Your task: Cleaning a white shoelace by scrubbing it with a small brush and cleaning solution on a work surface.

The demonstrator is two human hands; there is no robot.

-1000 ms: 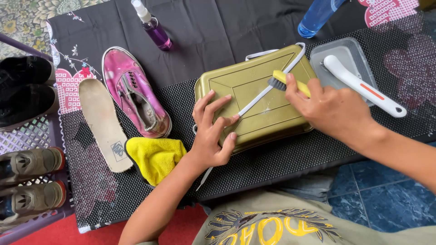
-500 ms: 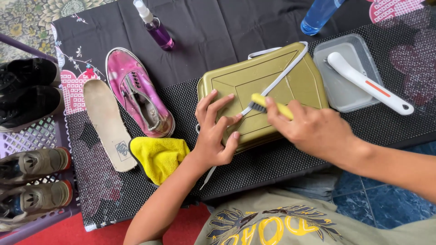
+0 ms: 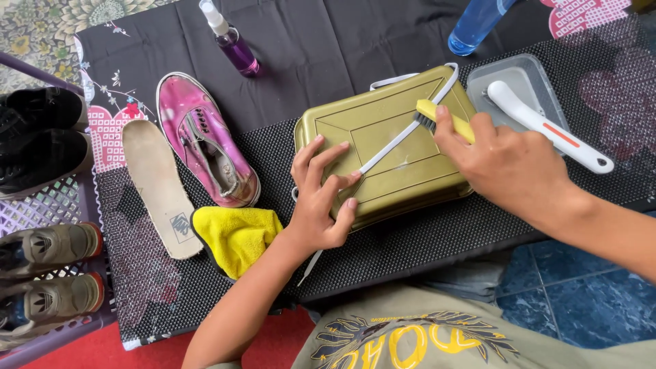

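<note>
Brushing a white lace (image 3: 400,139) on an upturned olive tray (image 3: 383,147).
Left hand (image 3: 321,195) pins the lace flat, fingers spread; right hand (image 3: 509,164) grasps a yellow brush (image 3: 437,117).

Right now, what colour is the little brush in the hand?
Yellow, with dark bristles: the brush in the right hand, seen from the head view.

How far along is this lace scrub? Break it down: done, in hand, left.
Done: the pink shoe lies unlaced, its insole out beside it. In hand: the left hand pins the white lace on the upturned olive tub; the right hand scrubs it with a yellow brush. Left, probably: the shoe and insole, both looking grubby.
</note>
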